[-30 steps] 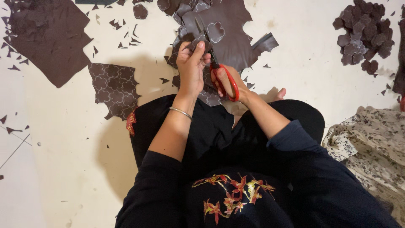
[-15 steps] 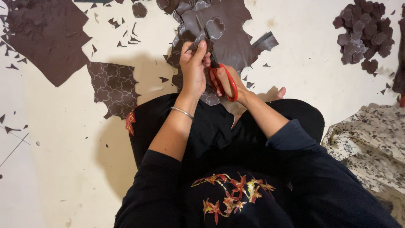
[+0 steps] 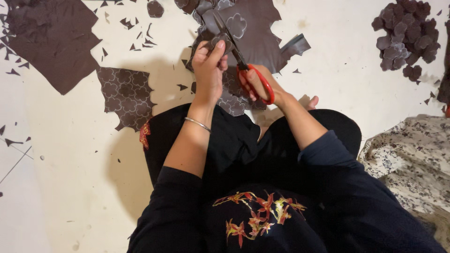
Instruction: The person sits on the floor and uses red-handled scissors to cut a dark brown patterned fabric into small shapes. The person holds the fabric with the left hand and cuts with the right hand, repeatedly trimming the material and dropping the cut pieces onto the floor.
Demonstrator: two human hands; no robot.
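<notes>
The left hand point(image 3: 209, 65) is pinching a brown flower-shaped piece point(image 3: 219, 42) between its fingertips, while red-handled scissors point(image 3: 243, 65), gripped by the right hand point(image 3: 260, 86), are lying just beside those fingers.

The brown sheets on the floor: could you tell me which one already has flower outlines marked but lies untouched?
The small patterned sheet left of the left hand. The large sheet at upper left looks plain.

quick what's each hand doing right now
Left hand: closed, pinching a brown cut-out piece.
Right hand: closed through the red handles of the scissors.
</notes>
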